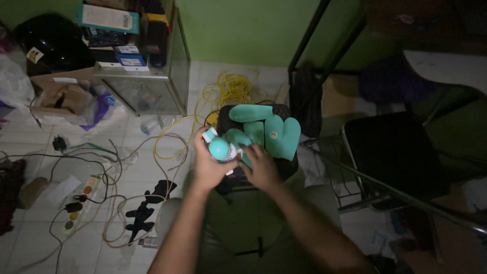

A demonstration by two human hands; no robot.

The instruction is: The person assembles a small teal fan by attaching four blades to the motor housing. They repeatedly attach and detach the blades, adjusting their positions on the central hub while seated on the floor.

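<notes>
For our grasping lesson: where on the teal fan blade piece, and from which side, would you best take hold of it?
Probably by the round hub, from the left side, as the left hand does now: it is the compact, graspable centre. The broad flat blades spread up and right, and the right hand already steadies that side.
</notes>
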